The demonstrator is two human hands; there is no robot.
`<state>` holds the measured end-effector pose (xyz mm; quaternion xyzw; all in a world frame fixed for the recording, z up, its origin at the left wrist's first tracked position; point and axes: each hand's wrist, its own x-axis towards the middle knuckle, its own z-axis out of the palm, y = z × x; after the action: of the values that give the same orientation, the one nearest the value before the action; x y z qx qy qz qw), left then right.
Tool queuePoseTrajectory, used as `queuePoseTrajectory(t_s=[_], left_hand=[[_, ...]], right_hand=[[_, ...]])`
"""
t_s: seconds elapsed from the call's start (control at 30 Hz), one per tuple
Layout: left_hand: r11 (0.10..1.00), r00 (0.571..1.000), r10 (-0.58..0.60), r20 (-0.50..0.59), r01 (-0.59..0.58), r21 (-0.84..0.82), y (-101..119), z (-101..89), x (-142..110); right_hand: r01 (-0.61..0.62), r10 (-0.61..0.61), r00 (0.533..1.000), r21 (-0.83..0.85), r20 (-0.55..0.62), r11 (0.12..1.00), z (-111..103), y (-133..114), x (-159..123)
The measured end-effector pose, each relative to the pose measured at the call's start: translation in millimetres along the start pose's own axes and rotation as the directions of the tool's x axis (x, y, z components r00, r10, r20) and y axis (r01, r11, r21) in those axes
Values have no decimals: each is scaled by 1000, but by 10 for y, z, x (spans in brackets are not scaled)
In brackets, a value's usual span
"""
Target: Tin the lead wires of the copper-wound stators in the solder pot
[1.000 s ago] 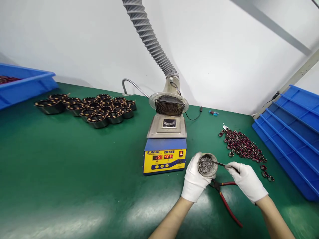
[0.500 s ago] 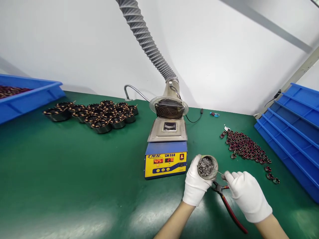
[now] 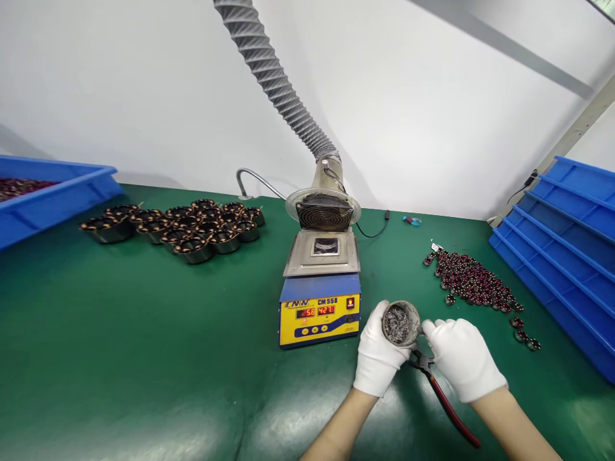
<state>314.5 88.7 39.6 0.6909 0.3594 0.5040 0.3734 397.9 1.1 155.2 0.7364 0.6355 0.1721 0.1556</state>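
My left hand [image 3: 378,354], in a white glove, is wrapped round a small grey cup [image 3: 400,323] full of silvery solder dross. My right hand [image 3: 462,358], also gloved, is closed with its fingertips at the cup's right rim; a thin metal tool seen earlier is now hidden under the fingers. Red-handled pliers [image 3: 444,402] lie on the green mat under my right hand. The yellow and blue solder pot [image 3: 320,287] stands just left of the cup.
A fume duct with a fan [image 3: 322,208] stands behind the pot. Dark wound stators [image 3: 185,228] sit at the back left, a heap of small red coils [image 3: 473,282] at the right. Blue trays [image 3: 567,246] stack at the right edge, a blue bin [image 3: 43,192] at the left.
My right hand has moved left toward the cup, and the thin tool that reached into the cup is no longer visible. The left hand keeps holding the cup.
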Motion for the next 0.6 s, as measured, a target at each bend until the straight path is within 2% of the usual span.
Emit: queuePoseTrajectory(t_s=[0.1,0.2,0.33,0.47,0.6], left_hand=[[993,993,-117,19,117,3,-3,7,37],[986,986,-163,41,164,-15,-35,28,85],[986,986,-167,19,167,-10,-71,46,131],[995,995,-95,-5,95,-9,-19,-29,27],[995,995,73,68,-78,67,36,-265,-335]], right_hand=[[-73,70,997,110,30,991,31,51,75],[-202,185,979,311,82,929,86,107,148],[-217,159,975,494,157,842,153,94,372],[-211,164,977,532,134,820,150,85,590],[-311,310,946,527,93,791,61,137,544]])
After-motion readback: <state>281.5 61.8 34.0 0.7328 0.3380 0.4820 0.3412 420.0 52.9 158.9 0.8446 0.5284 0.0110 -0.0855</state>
